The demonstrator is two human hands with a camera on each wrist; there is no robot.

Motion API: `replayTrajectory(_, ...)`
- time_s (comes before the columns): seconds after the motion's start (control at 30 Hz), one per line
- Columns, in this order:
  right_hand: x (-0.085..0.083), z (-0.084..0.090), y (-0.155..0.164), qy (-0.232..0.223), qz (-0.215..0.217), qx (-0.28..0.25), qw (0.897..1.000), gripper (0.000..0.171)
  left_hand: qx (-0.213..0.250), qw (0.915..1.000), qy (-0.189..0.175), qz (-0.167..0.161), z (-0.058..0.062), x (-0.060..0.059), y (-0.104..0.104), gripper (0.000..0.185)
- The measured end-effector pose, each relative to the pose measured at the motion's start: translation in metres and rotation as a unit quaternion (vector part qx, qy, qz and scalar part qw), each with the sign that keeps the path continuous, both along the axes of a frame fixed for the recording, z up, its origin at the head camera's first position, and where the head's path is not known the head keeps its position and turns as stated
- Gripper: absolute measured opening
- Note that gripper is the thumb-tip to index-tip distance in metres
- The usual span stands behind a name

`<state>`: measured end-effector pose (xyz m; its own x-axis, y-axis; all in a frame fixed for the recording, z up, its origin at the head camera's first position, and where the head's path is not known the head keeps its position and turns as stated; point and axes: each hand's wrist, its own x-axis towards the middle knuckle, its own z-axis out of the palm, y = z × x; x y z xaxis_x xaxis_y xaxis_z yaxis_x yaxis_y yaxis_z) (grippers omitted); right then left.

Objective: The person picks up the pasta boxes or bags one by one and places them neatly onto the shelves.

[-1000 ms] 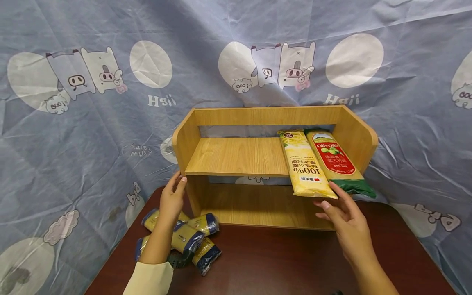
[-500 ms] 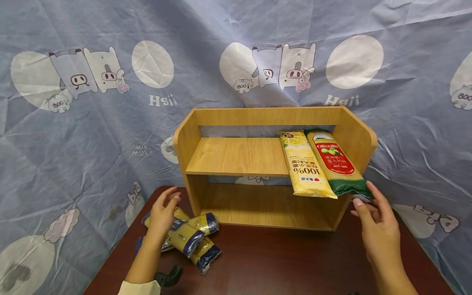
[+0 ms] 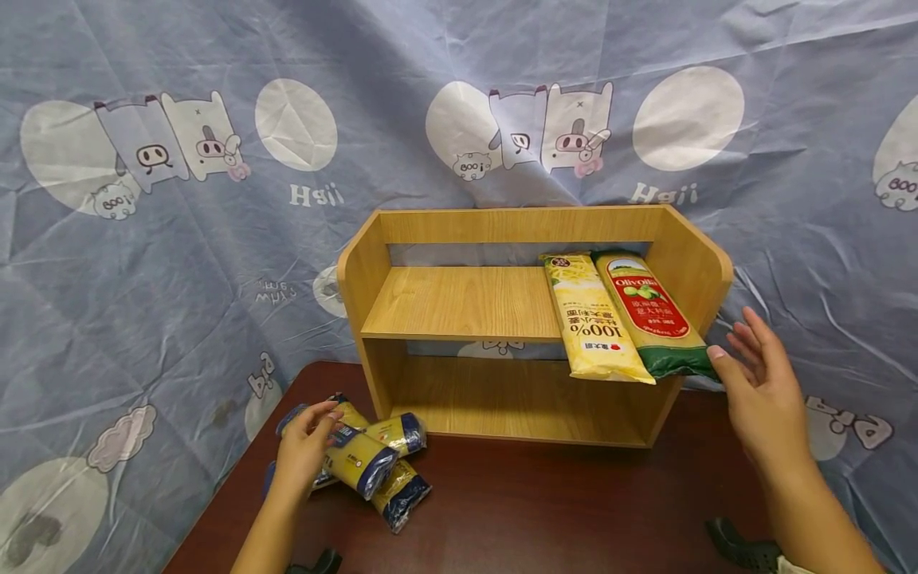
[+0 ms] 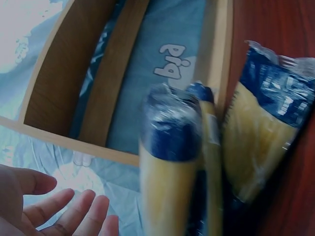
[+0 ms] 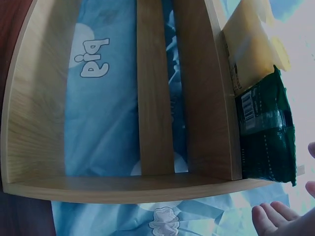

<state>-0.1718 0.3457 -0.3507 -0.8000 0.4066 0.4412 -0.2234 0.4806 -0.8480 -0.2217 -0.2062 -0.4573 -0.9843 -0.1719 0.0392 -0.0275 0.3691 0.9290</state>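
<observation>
Two long bags of spaghetti lie side by side on the upper shelf's right end, their near ends jutting over its edge. One is a yellow bag point(image 3: 591, 319). The other, a green-ended bag point(image 3: 649, 311) with a red label, lies against the side panel. Just right of its green end point(image 5: 268, 130) is my right hand point(image 3: 770, 399), fingers spread and holding nothing. My left hand point(image 3: 304, 446) hovers at a pile of blue-and-yellow pasta packs point(image 3: 358, 461), fingers loosely bent. In the left wrist view its fingers point(image 4: 69, 211) are beside a pasta pack point(image 4: 170, 187), apart from it.
The two-tier wooden shelf point(image 3: 459, 328) stands at the back of the dark red table point(image 3: 516, 510). A blue-grey cloth point(image 3: 402, 104) with cartoon pigs hangs behind and around it. Black straps point(image 3: 742, 546) are at both wrists.
My left hand has dropped from the shelf's left side to the pasta packs. My right hand has moved right, from the yellow bag's end past the green-ended bag. Both bags stay nearly in place.
</observation>
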Motion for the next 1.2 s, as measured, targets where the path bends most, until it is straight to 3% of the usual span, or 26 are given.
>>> replayTrajectory(0.2, -0.014, 0.015, 0.006, 0.007, 0.037, 0.035, 0.999, 0.069, 0.009, 0.9994, -0.032, 0.002, -0.014, 0.013, -0.006, 0.039)
replayTrajectory(0.47, -0.037, 0.041, 0.013, -0.008, 0.098, 0.076, 0.992, 0.078, 0.028, 0.9987, -0.012, 0.040, -0.029, 0.026, -0.006, 0.036)
replayTrajectory(0.63, -0.050, 0.055, 0.017, -0.022, 0.120, 0.087, 0.989, 0.081, 0.048, 0.9964, -0.031, 0.063, -0.037, 0.035, -0.002, 0.034)
replayTrajectory(0.83, -0.062, 0.068, 0.022, -0.050, 0.106, 0.117, 0.986, 0.078, 0.106, 0.9900, -0.068, 0.064, -0.053, 0.042, 0.004, 0.037)
replayTrajectory(1.0, -0.072, 0.077, 0.027, -0.056, 0.091, 0.164, 0.981, 0.073, 0.152, 0.9826, -0.098, 0.045, -0.064, 0.046, 0.009, 0.050)
replayTrajectory(1.2, -0.079, 0.084, 0.031, -0.091, 0.065, 0.195, 0.974, 0.061, 0.224, 0.9643, -0.139, 0.025, -0.074, 0.046, 0.012, 0.068)
